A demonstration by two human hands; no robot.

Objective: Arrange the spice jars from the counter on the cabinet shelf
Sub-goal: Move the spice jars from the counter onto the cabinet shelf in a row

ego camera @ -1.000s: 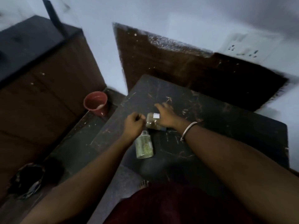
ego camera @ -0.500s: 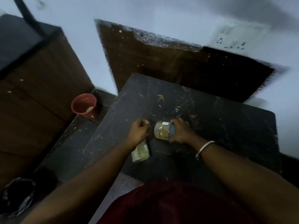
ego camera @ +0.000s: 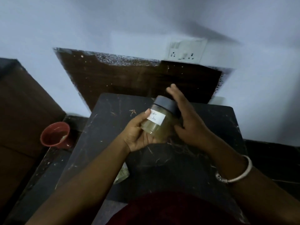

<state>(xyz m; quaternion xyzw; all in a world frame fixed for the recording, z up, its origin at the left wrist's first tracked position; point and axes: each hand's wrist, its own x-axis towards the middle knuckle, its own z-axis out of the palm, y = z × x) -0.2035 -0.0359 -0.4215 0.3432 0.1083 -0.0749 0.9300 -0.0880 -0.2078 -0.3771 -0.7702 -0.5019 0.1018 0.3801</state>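
A clear spice jar (ego camera: pixel 159 121) with a grey lid, a white handwritten label and greenish powder is held tilted above the dark counter (ego camera: pixel 186 159). My left hand (ego camera: pixel 138 135) cups its base from below, thumb on the label. My right hand (ego camera: pixel 186 120) presses against its right side and lid, fingers stretched out. A second jar (ego camera: pixel 122 173) lies on its side on the counter, mostly hidden under my left forearm.
A red pot (ego camera: pixel 55 135) stands on the lower ledge to the left. A brown wooden cabinet (ego camera: pixel 24 111) rises at far left. A dark backsplash panel (ego camera: pixel 138 82) and a wall socket plate (ego camera: pixel 186 49) are behind the counter.
The labelled jar has been lifted off the counter and both hands now hold it. My left hand let go of the lying jar. The camera tilted up towards the wall.
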